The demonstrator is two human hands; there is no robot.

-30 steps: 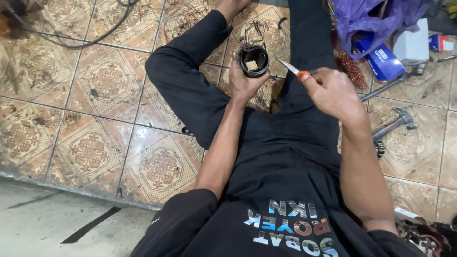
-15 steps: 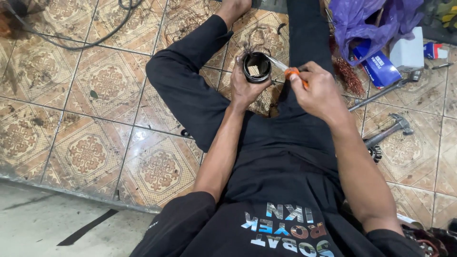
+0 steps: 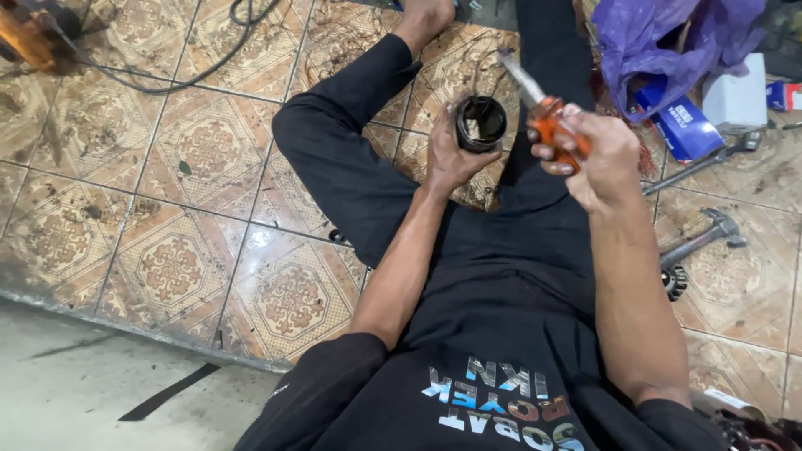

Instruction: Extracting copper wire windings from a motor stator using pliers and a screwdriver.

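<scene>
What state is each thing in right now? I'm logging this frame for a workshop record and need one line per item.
Left hand: gripping the dark cylinder from below.
Dark cylinder: held upright, open top facing the camera.
Right hand: closed around the screwdriver's orange handle.
Screwdriver: raised, its tip clear of the cylinder.
Hammer: lying flat on the tiles.
Purple bag: crumpled, on the floor.
Blue box: lying beside the bag.

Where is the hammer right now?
In the head view the hammer lies on the tiled floor at the person's right, beyond the right forearm, below a long metal wrench and the purple bag.
</scene>
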